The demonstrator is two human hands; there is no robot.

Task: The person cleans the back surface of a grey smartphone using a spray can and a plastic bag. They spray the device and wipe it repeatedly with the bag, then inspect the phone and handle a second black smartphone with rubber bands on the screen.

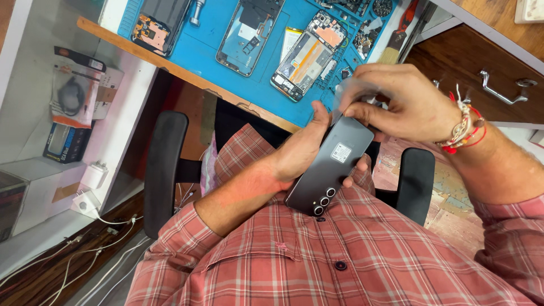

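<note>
My left hand (303,150) grips a dark grey smartphone (334,167), back side up, with three camera lenses near my chest and a small white sticker on it. My right hand (399,99) pinches at the phone's upper end; its fingertips are blurred and seem to hold a thin clear film or small tool, too smeared to tell which. Red and white thread bracelets (462,127) circle my right wrist. Both hands hover over my lap, just in front of the blue work mat (207,48).
On the blue mat lie three opened phones (309,56) and loose parts. A wooden bench edge (170,65) runs diagonally. Black chair armrests (164,170) flank me. Boxes and chargers (73,102) sit on the left shelves, with cables on the floor. A drawer with a metal handle (501,90) is at right.
</note>
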